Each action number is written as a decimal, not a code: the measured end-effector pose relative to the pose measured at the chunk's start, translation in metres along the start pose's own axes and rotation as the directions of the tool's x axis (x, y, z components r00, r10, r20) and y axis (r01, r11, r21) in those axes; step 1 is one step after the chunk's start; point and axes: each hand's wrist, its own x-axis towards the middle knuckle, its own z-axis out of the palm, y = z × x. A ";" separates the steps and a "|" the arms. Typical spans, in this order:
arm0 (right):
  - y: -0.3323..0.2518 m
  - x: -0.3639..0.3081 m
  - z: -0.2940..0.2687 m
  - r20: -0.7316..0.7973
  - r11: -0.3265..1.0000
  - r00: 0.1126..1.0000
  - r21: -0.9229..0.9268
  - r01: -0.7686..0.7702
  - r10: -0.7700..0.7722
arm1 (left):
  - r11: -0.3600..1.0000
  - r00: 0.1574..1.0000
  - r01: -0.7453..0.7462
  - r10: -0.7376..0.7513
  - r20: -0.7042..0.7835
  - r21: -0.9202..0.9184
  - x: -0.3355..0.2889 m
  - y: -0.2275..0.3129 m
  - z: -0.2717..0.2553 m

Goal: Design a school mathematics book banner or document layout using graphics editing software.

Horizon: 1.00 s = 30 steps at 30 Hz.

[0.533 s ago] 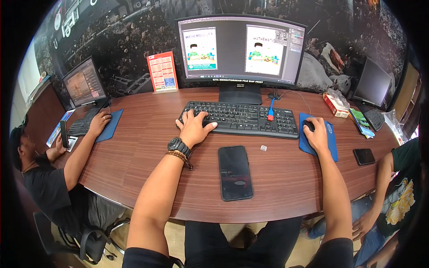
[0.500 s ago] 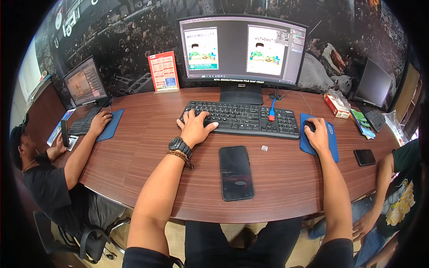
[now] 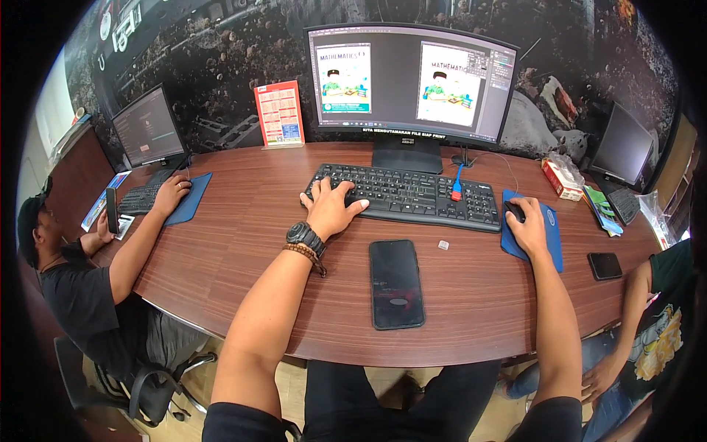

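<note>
My left hand point(image 3: 332, 207) rests with spread fingers on the left end of a black keyboard point(image 3: 409, 191); a dark watch and a beaded bracelet circle that wrist. Under my curved right hand point(image 3: 528, 225) is a black computer mouse point(image 3: 515, 213), on a blue mouse pad point(image 3: 554, 239). Behind the keyboard stands a wide curved monitor point(image 3: 394, 77), showing two illustrated book-cover pages side by side. A dark smartphone point(image 3: 397, 283) lies flat on the desk between my forearms. Across the keyboard's right part lies a blue cable with a red tip point(image 3: 456, 193).
A small pale square piece point(image 3: 443, 245) lies near the keyboard. A red calendar point(image 3: 280, 114) stands left of the monitor. At left, a co-worker point(image 3: 88, 258) uses a mouse and holds a phone. Another person point(image 3: 659, 317) sits at right, near a second phone point(image 3: 605, 266) and a red-white box point(image 3: 562, 180).
My view has shifted slightly, so the desk things appear a little farther right. Both my hands keep their places on keyboard and mouse. The co-worker's screen at left now shows a different, darker display.
</note>
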 end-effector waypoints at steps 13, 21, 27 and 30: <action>0.001 -0.001 0.001 -0.013 1.000 1.000 -0.004 -0.008 0.008 | 1.000 1.000 -0.012 0.013 -0.011 0.009 0.000 -0.003 0.003; 0.001 0.000 0.000 -0.014 1.000 1.000 -0.015 0.007 -0.007 | 1.000 1.000 -0.016 0.016 -0.010 0.011 0.000 -0.002 0.002; 0.000 0.000 0.001 -0.008 1.000 1.000 -0.003 -0.004 0.004 | 1.000 1.000 -0.018 0.019 -0.016 0.015 0.001 -0.003 0.003; 0.000 0.000 0.001 -0.008 1.000 1.000 -0.005 0.009 -0.009 | 1.000 1.000 -0.015 0.015 -0.011 0.009 0.000 -0.002 0.002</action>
